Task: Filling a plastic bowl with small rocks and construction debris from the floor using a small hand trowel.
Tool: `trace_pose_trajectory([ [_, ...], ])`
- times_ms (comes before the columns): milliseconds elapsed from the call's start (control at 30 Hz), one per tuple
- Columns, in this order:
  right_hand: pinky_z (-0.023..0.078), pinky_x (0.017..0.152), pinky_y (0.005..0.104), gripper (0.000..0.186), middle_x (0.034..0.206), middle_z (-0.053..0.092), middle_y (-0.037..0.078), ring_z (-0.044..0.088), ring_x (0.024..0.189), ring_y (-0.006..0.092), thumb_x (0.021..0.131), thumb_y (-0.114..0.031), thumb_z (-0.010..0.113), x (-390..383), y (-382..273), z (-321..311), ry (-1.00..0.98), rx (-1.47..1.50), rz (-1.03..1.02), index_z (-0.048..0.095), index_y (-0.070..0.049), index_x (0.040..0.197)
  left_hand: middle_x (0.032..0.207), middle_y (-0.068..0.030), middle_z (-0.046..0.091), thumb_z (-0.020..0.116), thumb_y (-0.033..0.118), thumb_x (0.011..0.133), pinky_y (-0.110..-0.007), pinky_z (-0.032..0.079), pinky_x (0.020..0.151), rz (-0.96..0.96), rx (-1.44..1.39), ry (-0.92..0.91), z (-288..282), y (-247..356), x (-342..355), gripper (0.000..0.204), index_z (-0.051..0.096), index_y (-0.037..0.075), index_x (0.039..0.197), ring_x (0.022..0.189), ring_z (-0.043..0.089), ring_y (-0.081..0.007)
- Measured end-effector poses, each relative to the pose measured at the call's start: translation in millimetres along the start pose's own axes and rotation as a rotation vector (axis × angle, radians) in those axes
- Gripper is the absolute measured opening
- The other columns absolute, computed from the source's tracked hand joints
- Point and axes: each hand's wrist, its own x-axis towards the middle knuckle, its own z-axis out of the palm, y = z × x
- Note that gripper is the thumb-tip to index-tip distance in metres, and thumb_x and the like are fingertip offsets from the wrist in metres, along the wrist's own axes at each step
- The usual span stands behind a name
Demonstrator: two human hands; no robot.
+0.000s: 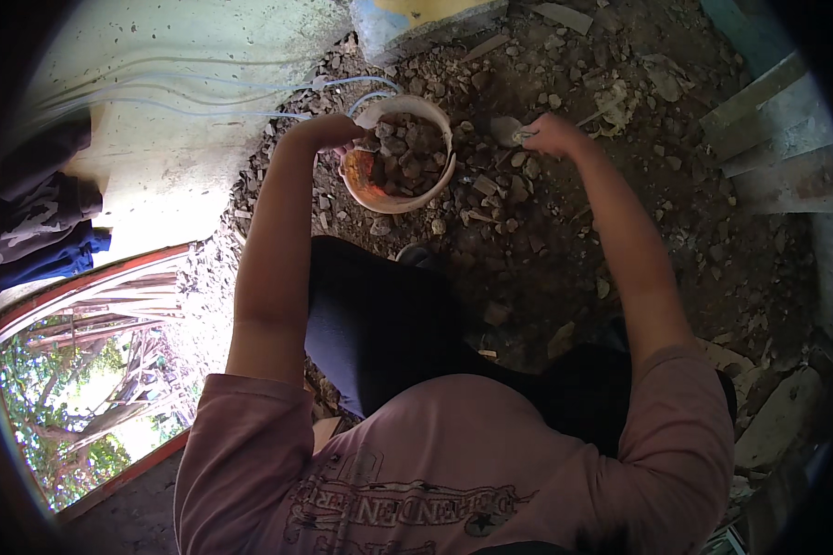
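A pale plastic bucket stands on the rubble, filled in large part with brown stones and lumps of earth; its inner wall is stained orange on the near left. My left hand is closed on the bucket's left rim, and some of its fingers are hidden. To the right of the bucket, my right hand grips the handle of a small trowel. The trowel's flat, dusty blade points left toward the bucket, low over the loose stones.
Broken stone and soil cover the floor. Pale blue cables run from the left wall to behind the bucket. Boards lean at the right, and a painted block stands at the far side. Dark clothes hang at the left above a window opening.
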Motion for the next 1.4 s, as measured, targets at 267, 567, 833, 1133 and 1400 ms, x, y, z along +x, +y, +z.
trace_pose_trajectory([
  [267, 0.048, 0.052, 0.0366, 0.033, 0.072, 0.067, 0.010, 0.058, 0.052, 0.0196, 0.082, -0.033, 0.067, 9.1, -28.5, -14.3, -0.139, -0.121, 0.206, 0.070, -0.001, 0.086, 0.109, -0.0175, 0.071, 0.051, 0.040, 0.097, -0.039, 0.055, 0.085, 0.017, 0.017, -0.031, -4.7, -12.9, 6.2, 0.047, 0.066, 0.002, 0.119, 0.092, 0.071, -0.0239],
  [567, 0.040, 0.046, 0.0285, 0.048, 0.071, 0.064, 0.005, 0.051, 0.049, 0.0105, 0.086, -0.037, 0.075, 33.3, 3.6, 92.6, 0.106, 0.313, 0.103, 0.068, -0.013, 0.127, 0.113, -0.0155, 0.071, 0.046, 0.042, 0.098, -0.038, 0.053, 0.085, -0.016, 0.046, -0.047, -7.8, 19.4, -6.4, 0.048, 0.066, 0.004, 0.120, 0.103, 0.069, -0.0252],
  [833, 0.037, 0.050, 0.0239, 0.049, 0.100, 0.069, 0.004, 0.044, 0.058, 0.0069, 0.088, -0.036, 0.075, 13.9, 12.1, 41.0, -0.027, 0.644, 0.202, 0.065, -0.012, 0.129, 0.120, -0.0103, 0.069, 0.046, 0.043, 0.097, -0.044, 0.050, 0.093, -0.078, -0.033, -0.025, -20.8, -2.1, 6.3, 0.047, 0.068, 0.010, 0.121, 0.106, 0.067, -0.0220],
  [1133, 0.036, 0.048, 0.0250, 0.048, 0.086, 0.068, 0.001, 0.047, 0.056, 0.0056, 0.089, -0.036, 0.072, -0.7, -16.3, -45.0, 0.077, 0.435, 0.172, 0.065, -0.014, 0.131, 0.120, -0.0075, 0.069, 0.051, 0.041, 0.090, -0.043, 0.050, 0.084, -0.110, -0.073, -0.004, -29.6, -10.8, 1.6, 0.043, 0.067, 0.014, 0.120, 0.108, 0.065, -0.0205],
  [1400, 0.042, 0.052, 0.0290, 0.050, 0.076, 0.066, 0.002, 0.050, 0.054, 0.0079, 0.089, -0.034, 0.072, -19.9, -81.7, -62.0, 0.099, 0.174, -0.130, 0.062, -0.018, 0.135, 0.127, -0.0121, 0.065, 0.051, 0.031, 0.093, -0.039, 0.056, 0.082, -0.190, -0.171, 0.166, -14.8, -33.0, 14.0, 0.043, 0.063, 0.008, 0.126, 0.093, 0.070, -0.0222],
])
